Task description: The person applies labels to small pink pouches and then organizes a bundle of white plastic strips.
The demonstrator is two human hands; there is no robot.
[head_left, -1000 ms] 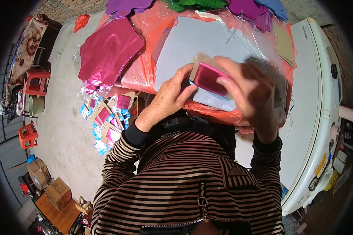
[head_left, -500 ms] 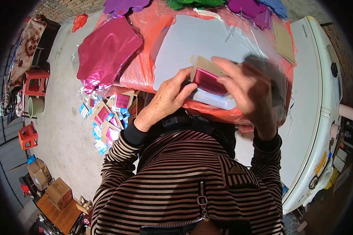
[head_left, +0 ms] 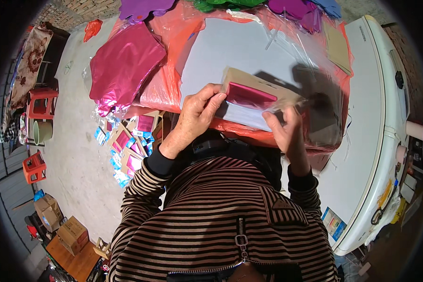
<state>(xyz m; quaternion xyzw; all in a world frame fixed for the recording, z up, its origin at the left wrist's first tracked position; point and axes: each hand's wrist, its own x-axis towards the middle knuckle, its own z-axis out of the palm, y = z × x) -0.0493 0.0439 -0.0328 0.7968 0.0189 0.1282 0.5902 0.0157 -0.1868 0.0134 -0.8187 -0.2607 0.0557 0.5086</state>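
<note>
In front of me is a clear plastic bag [head_left: 271, 90] holding a tan card [head_left: 244, 76] and a folded shiny magenta foil piece [head_left: 251, 95]. My left hand [head_left: 196, 115] pinches its left edge between thumb and fingers. At the right end, my right hand [head_left: 286, 129] has thumb and fingers closed around the bag's lower right edge. The bag is tilted above a stack of pale grey-white sheets [head_left: 225, 44], which rests on red plastic wrapping [head_left: 171, 70].
Large magenta foil [head_left: 127, 66] lies left of the sheets. Purple [head_left: 145, 9] and green [head_left: 225, 4] pieces lie along the far edge. Finished-looking card packs [head_left: 143, 123] pile low on the left. A white freezer-like lid [head_left: 366, 117] curves along the right; red stools [head_left: 43, 103] stand far left.
My right hand has moved down and left from over the bag to its lower right edge. More of the card and magenta foil shows now. The left hand keeps its grip.
</note>
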